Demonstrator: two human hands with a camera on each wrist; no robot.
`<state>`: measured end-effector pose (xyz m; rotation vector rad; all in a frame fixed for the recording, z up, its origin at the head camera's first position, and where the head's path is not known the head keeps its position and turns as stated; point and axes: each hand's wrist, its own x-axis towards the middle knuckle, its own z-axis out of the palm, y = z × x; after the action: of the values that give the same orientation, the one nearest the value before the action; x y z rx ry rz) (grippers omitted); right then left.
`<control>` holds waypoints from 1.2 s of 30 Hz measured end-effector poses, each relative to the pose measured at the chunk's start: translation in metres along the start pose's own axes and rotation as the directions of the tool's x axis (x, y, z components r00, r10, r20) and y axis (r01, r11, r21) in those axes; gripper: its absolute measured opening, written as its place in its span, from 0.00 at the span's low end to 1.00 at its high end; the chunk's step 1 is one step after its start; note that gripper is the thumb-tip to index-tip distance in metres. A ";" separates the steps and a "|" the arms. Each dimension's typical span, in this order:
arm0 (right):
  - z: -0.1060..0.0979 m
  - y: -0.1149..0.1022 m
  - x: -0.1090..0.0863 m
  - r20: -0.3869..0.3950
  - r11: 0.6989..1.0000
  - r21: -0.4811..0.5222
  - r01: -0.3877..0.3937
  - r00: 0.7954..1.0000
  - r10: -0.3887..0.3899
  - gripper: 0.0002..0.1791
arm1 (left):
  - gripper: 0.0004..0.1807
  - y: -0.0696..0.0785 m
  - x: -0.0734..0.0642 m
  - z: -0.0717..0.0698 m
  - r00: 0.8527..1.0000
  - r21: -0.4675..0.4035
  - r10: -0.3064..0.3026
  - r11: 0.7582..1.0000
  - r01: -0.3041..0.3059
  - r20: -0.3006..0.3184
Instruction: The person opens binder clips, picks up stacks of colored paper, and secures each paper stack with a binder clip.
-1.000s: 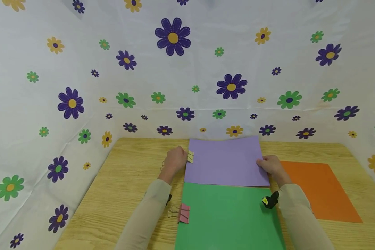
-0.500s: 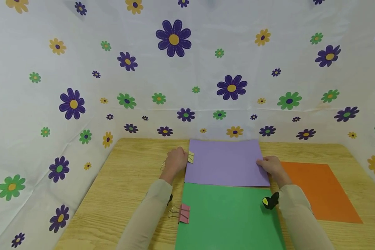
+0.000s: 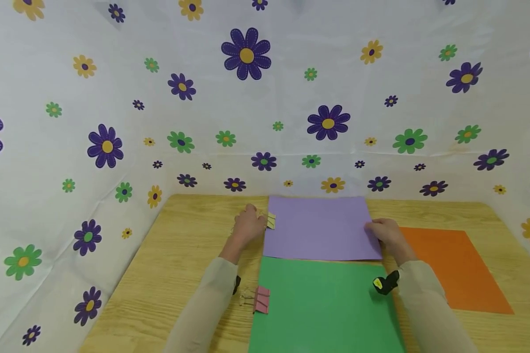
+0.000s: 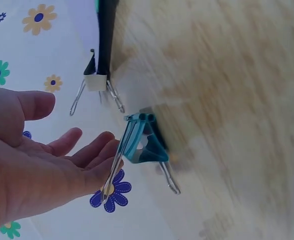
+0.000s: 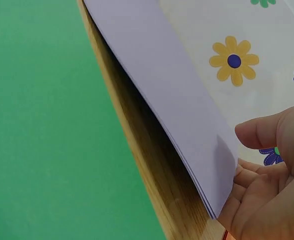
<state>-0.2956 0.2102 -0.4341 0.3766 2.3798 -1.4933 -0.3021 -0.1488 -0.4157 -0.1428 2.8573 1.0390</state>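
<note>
Works with both bare hands at a wood-grain table, in pale sleeves; has the left hand released, with thumb spread well away from the loosely bent fingers, just beside the yellow binder clip and next to a teal binder clip, though cannot tell whether touching the latter; has the right hand at the right edge of the purple paper, with slack fingers against that edge and thumb apart from it, so touching rather than grasping; shows the purple paper at the far end of the table, in several layers, slightly bowed and raised along the near edge, with the yellow binder clip on its left edge; shows green paper nearer, past a narrow strip of wood, with a pink binder clip on its left edge and wire handles outward; includes orange paper flat at the right, partly behind the right arm, and a flower-printed cloth around the table
</note>
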 end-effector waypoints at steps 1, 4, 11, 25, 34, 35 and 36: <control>0.000 0.000 -0.001 0.003 1.000 0.011 0.002 1.000 -0.002 0.33 | 0.25 0.000 -0.001 -0.001 1.000 -0.012 0.006 1.000 -0.007 -0.002; 0.000 -0.001 -0.003 0.006 0.999 0.040 0.006 1.000 -0.006 0.33 | 0.24 0.000 -0.005 -0.004 0.999 -0.037 0.031 0.999 -0.032 -0.007; -0.002 -0.004 -0.008 0.017 0.999 0.049 0.010 1.000 -0.011 0.33 | 0.21 0.001 -0.013 -0.008 0.997 -0.093 0.075 0.993 -0.073 0.018; -0.011 -0.012 -0.020 -0.002 0.999 0.006 0.050 0.999 -0.050 0.36 | 0.21 -0.002 -0.022 -0.012 0.996 -0.182 0.093 0.979 -0.089 0.014; -0.015 -0.011 -0.030 0.063 0.996 0.011 0.090 0.994 -0.090 0.37 | 0.21 0.000 -0.033 -0.017 0.992 -0.227 0.129 0.965 -0.128 -0.012; -0.015 -0.011 -0.031 0.066 0.995 0.009 0.096 0.993 -0.096 0.37 | 0.21 0.000 -0.034 -0.017 0.991 -0.229 0.131 0.964 -0.131 -0.016; -0.015 -0.011 -0.032 0.069 0.994 0.008 0.105 0.992 -0.106 0.37 | 0.21 0.000 -0.035 -0.017 0.991 -0.233 0.133 0.963 -0.133 -0.019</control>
<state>-0.2724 0.2176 -0.4067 0.1993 2.3758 -1.5307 -0.2684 -0.1581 -0.3984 0.0316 2.7702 1.4009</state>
